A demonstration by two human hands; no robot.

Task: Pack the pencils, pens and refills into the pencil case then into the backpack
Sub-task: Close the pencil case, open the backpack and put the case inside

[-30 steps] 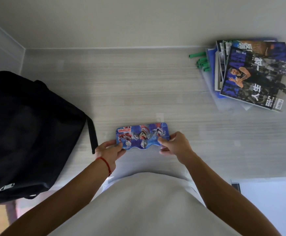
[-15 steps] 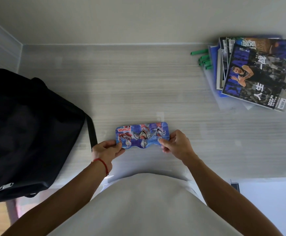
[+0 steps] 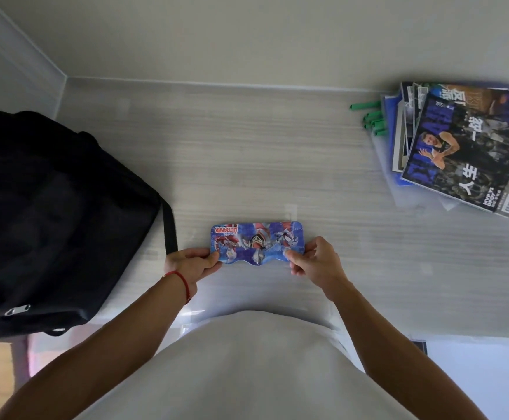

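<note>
A blue pencil case [image 3: 257, 242] with cartoon figures on its lid lies flat and closed on the pale wood-grain table [image 3: 247, 165], just in front of me. My left hand [image 3: 191, 265] pinches its near left corner; a red string circles that wrist. My right hand [image 3: 314, 262] grips its near right corner, thumb on the lid. A black backpack [image 3: 53, 219] lies on the table's left side, one strap hanging close to my left hand. Several green pens [image 3: 371, 119] poke out from under a stack at the far right.
A fanned stack of magazines [image 3: 465, 147] over a clear plastic folder sits at the far right, covering most of the green pens. A wall runs along the table's far edge and left side. My light shirt fills the bottom of the view.
Both hands stay on the pencil case's near corners. The case has barely moved; the view has shifted slightly.
</note>
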